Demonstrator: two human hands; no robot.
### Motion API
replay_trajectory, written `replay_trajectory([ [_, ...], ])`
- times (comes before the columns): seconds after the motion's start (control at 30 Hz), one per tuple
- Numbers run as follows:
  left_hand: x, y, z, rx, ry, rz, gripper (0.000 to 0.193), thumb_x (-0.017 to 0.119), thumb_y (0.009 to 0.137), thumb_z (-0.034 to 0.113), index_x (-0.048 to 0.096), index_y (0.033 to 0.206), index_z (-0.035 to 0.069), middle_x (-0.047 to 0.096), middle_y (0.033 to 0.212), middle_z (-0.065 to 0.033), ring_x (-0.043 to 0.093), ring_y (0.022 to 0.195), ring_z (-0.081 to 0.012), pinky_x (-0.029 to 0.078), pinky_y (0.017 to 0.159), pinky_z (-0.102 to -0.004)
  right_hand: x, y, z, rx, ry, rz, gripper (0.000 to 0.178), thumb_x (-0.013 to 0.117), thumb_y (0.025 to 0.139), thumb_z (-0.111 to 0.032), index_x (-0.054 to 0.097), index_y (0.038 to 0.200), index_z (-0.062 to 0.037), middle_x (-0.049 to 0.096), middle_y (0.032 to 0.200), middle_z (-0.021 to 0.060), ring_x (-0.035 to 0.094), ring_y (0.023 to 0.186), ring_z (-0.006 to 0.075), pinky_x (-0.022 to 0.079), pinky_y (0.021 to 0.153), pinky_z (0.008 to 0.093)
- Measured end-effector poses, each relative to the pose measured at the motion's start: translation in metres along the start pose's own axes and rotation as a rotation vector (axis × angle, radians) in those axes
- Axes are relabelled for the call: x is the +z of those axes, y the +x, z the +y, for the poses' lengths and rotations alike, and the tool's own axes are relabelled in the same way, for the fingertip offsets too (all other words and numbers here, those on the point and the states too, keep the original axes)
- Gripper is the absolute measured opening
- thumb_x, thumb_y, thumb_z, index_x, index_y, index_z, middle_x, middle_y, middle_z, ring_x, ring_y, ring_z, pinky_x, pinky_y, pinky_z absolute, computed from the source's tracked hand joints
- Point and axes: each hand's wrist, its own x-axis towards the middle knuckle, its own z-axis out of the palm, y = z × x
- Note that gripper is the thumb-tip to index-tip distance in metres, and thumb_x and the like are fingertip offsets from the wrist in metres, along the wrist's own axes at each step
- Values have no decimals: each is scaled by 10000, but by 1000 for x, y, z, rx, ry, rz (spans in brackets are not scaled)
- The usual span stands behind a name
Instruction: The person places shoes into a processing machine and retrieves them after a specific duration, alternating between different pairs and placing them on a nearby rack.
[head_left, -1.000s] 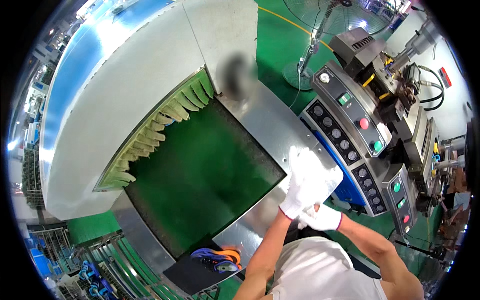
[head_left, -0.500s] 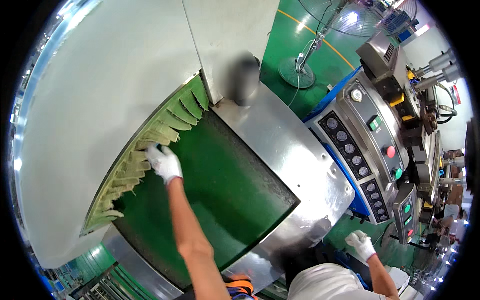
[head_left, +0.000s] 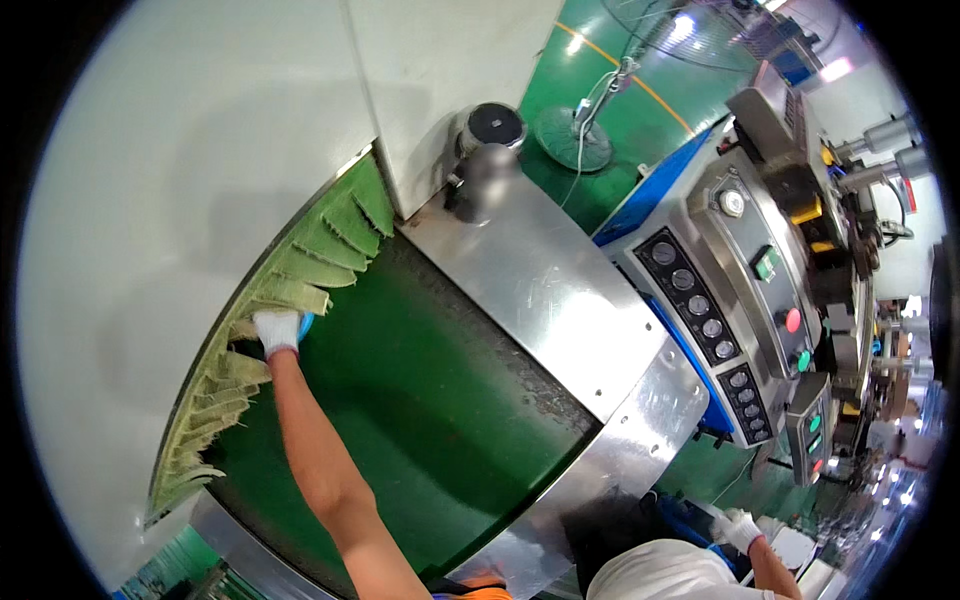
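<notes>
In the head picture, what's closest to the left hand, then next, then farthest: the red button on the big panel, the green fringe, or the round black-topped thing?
Nearest to the left hand first:
1. Green fringe: right at the hand, which is among its strips.
2. Round black-topped thing: up and right.
3. Red button: far right.

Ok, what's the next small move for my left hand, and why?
Perhaps check that your white-gloved left hand has a firm hold on the bright blue object: only part shows beside the hand, at the pale green fabric strips, so the grip can't be judged.
</notes>
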Motion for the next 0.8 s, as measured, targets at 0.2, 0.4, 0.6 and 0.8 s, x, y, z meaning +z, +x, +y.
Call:
replay_trajectory([
  [0.2,-189,-231,189,-245,-1141,199,726,859,788,413,604,1350,31,676,1302,-187,654,1156,-376,511,996,-462,-62,91,-104,-128,474,156,345,582,1032,-375,730,1174,-98,736,1132,126,693,1087,306,552,917,389],
  [0.4,-150,-483,275,-183,-1141,330,655,947,710,163,638,1257,-22,737,1100,-195,724,979,-276,599,863,-404,-125,79,-138,-295,571,83,440,494,1056,-448,642,1240,-77,685,1206,195,640,1135,389,498,985,458],
  [0.6,-228,-495,290,-283,-748,-180,697,896,767,326,627,1316,-7,720,1209,-195,701,1097,-325,560,974,-439,-97,64,-89,-344,744,208,451,522,1038,-457,630,1239,-67,713,1121,207,668,1074,406,512,962,472],
  [0.8,-364,-456,369,364,-586,-130,725,901,703,449,674,1281,76,733,1168,-194,705,1081,-361,547,949,-467,-156,74,-88,-824,787,456,613,671,941,-357,501,1412,-3,578,1383,246,557,1280,419,441,1103,461],
])
